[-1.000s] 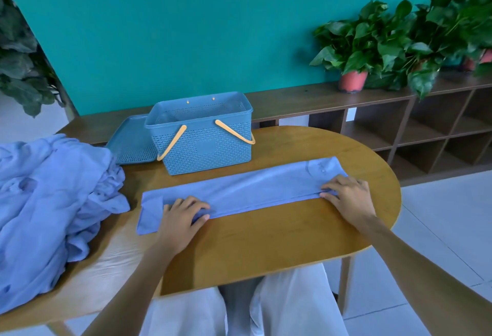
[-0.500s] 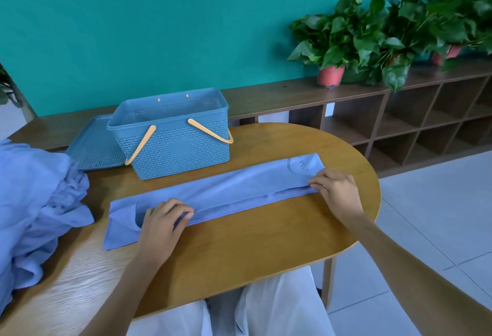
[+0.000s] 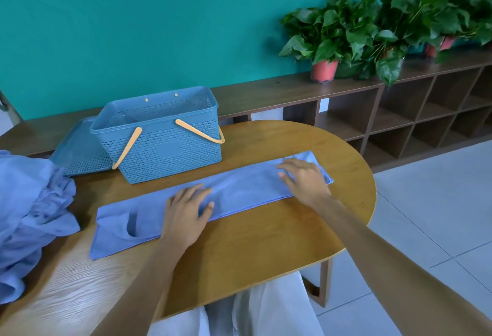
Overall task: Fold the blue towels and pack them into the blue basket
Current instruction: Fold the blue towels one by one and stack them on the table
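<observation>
towel (image 3: 239,192) in front of basket (image 3: 165,146): folded to strip | we press both hands flat, gripping nothing | basket looks empty, pile (image 3: 29,216) left of it unfolded

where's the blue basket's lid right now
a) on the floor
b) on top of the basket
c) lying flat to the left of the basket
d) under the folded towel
c: the lid lies flat just left of the open blue basket, partly tucked behind it, apart from the towel.
</observation>
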